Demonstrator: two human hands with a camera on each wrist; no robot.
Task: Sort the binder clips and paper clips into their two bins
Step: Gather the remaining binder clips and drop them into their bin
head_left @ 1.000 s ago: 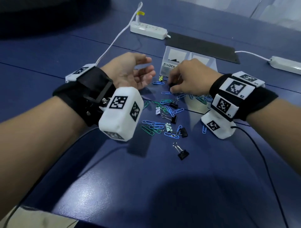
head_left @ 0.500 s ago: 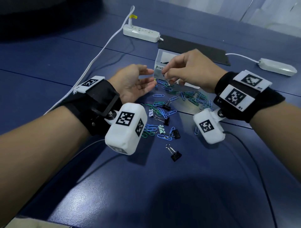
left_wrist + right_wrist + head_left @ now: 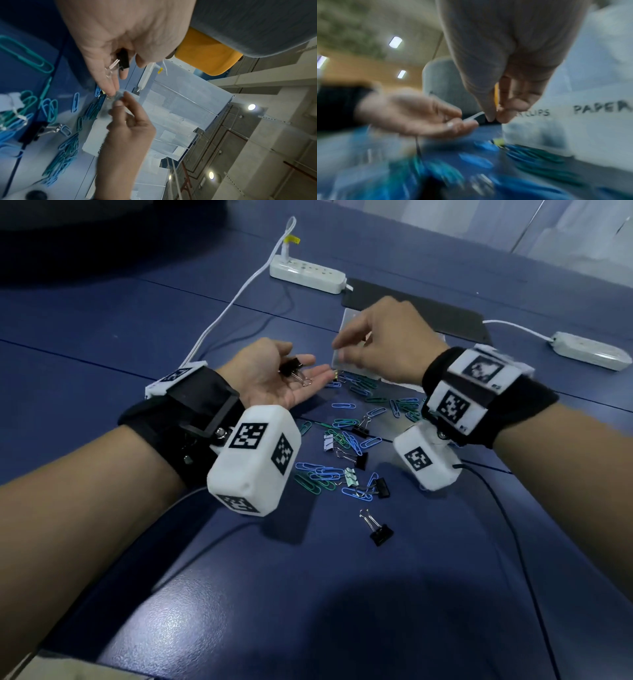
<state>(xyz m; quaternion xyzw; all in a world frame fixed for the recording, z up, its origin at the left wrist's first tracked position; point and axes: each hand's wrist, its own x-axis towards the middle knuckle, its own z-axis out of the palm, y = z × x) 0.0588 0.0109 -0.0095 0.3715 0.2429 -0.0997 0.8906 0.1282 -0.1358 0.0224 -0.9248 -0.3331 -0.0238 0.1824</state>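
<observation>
My left hand (image 3: 291, 378) lies palm up left of the pile, fingers loosely straight. A black binder clip (image 3: 293, 369) with silver handles rests on it, also shown in the left wrist view (image 3: 122, 59). My right hand (image 3: 342, 349) hovers just right of those fingertips, in front of the clear bins (image 3: 352, 320). Its thumb and forefinger are pinched together (image 3: 493, 117); blur hides whether anything is between them. The bin labels (image 3: 600, 108) read "CLIPS" and "PAPER". Blue and green paper clips (image 3: 342, 436) and several binder clips (image 3: 378, 530) lie scattered on the blue table (image 3: 342, 611).
Two white power strips sit at the back (image 3: 306, 273) and far right (image 3: 585, 350), with a white cable (image 3: 233, 313) running toward my left wrist. A black mat (image 3: 418, 309) lies behind the bins. A thin black cable (image 3: 496, 508) trails from my right wrist.
My right hand lifted from the pile and moved up toward my left hand and the bins. My left palm turned up, and a black binder clip now lies on it.
</observation>
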